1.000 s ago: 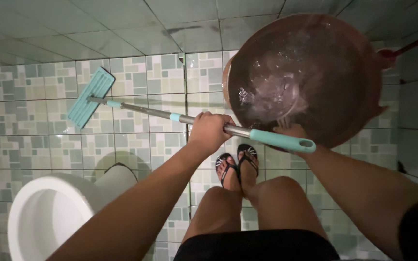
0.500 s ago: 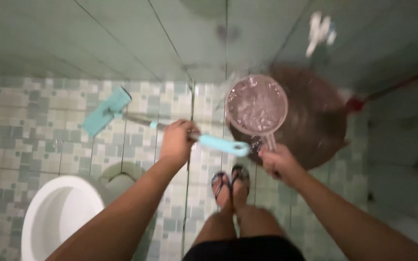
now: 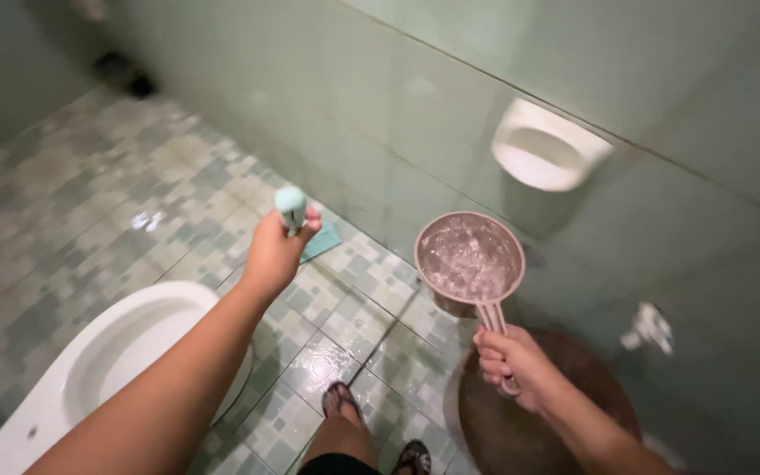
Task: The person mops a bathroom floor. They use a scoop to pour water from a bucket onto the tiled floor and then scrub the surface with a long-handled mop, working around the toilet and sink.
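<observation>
Left hand (image 3: 273,253), frame center-left, has its fingers curled tight around a teal mop handle (image 3: 291,206). Right hand (image 3: 510,362), lower right, has its fingers wrapped around the handle of a round pink dipper (image 3: 471,260) full of water, held above a brown basin (image 3: 521,422). A white toilet (image 3: 107,352) sits lower left on the tiled floor (image 3: 90,193).

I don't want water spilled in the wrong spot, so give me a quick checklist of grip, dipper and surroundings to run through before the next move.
1. Right hand closed on the dipper handle: ok.
2. Dipper holds water and looks roughly level: ok.
3. Left hand gripping the mop handle: ok.
4. Mop head flat on the floor tiles: cannot tell, mostly hidden behind the hand.
5. Floor dry underfoot: not ok, the tiles shine wet.
6. Dipper clear of the toilet bowl and the basin: ok.
</observation>
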